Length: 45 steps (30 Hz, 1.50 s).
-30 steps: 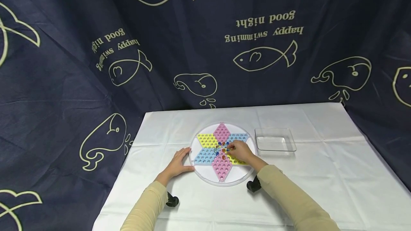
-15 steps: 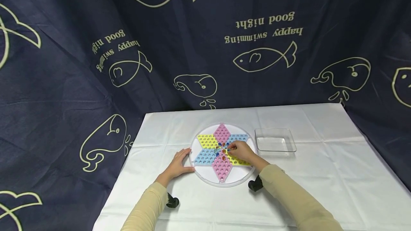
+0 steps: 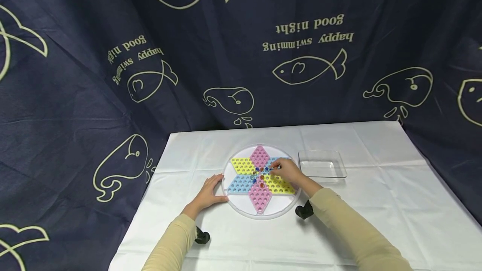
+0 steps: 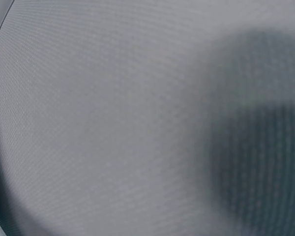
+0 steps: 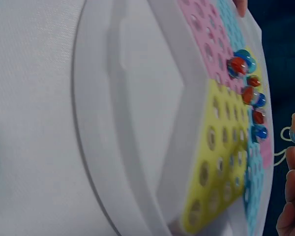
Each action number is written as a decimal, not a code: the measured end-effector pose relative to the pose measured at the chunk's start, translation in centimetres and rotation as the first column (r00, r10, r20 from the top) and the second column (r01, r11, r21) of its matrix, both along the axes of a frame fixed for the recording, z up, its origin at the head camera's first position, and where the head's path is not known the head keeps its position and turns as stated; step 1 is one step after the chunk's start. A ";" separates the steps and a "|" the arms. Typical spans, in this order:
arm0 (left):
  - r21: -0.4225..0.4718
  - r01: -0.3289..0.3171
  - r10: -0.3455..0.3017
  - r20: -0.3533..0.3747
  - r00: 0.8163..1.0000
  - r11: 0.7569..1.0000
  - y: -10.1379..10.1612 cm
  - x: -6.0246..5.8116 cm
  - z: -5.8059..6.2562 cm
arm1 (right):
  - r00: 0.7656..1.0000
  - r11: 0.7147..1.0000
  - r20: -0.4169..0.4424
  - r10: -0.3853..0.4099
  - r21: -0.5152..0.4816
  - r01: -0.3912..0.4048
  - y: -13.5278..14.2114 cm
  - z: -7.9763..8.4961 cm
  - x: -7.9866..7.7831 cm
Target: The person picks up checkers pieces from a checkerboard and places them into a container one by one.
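Observation:
A round white Chinese checkers board [image 3: 241,204] with a pink, yellow and blue star lies on the table. Several red and blue glass marbles [image 3: 262,177] sit in holes around its centre, close together. Over the right part of the star is my right hand [image 3: 288,171]; in the right wrist view its thumb and fingertip pinch a bluish marble [image 5: 294,136]. My left hand [image 3: 207,191] rests at the board's left rim, thumb and fingers spread along the edge. The left wrist view shows only blurred cloth.
A clear rectangular container [image 3: 323,170] stands just right of the board. White cloth [image 3: 376,204] covers the table, and a dark curtain with fish drawings [image 3: 241,53] hangs behind it. Black wrist-worn pieces [image 3: 304,210] show under both sleeves.
My right hand has shifted slightly right and up from near the board's centre, uncovering more of the right yellow point. The left hand has stayed at the rim.

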<state>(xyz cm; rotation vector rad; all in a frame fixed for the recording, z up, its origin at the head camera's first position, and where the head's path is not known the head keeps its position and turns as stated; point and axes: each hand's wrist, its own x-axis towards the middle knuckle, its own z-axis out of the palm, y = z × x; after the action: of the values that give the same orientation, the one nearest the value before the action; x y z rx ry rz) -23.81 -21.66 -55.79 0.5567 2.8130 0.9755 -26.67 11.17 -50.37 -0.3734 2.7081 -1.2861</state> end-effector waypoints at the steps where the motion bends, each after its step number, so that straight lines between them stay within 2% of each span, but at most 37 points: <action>1: 0.000 0.002 -0.002 -0.004 1.000 1.000 0.0 0.0 0.0 | 1.000 1.000 -0.008 0.001 0.012 -0.001 0.1 0.2 -0.1; 12: 0.010 -0.004 0.004 0.002 1.000 1.000 0.0 0.0 -0.1 | 0.992 0.999 -0.128 0.013 0.032 -0.009 2.3 1.9 -0.9; 22: 0.016 0.001 -0.001 0.007 1.000 1.000 0.1 0.2 0.4 | 0.988 0.998 -0.150 -0.030 0.046 0.037 4.9 3.4 -1.1; 29: 0.007 -0.008 0.008 0.012 1.000 1.000 0.2 0.2 0.3 | 0.989 0.995 -0.126 -0.079 0.055 0.086 6.8 4.0 -1.2; 36: -0.003 -0.021 0.021 0.019 1.000 1.000 0.2 0.2 0.3 | 0.982 0.990 -0.156 -0.103 0.079 0.116 8.9 3.8 -1.2; 45: 0.009 -0.006 0.006 0.007 1.000 1.000 0.1 0.2 0.3 | 0.976 0.984 -0.172 -0.131 0.100 0.149 10.8 3.3 -1.2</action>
<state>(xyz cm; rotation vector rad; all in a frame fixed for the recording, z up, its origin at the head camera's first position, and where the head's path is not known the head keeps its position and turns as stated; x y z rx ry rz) -23.59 -21.58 -55.44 0.5454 2.8074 0.9894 -27.87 21.94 -47.11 -0.2933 2.9793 -1.1758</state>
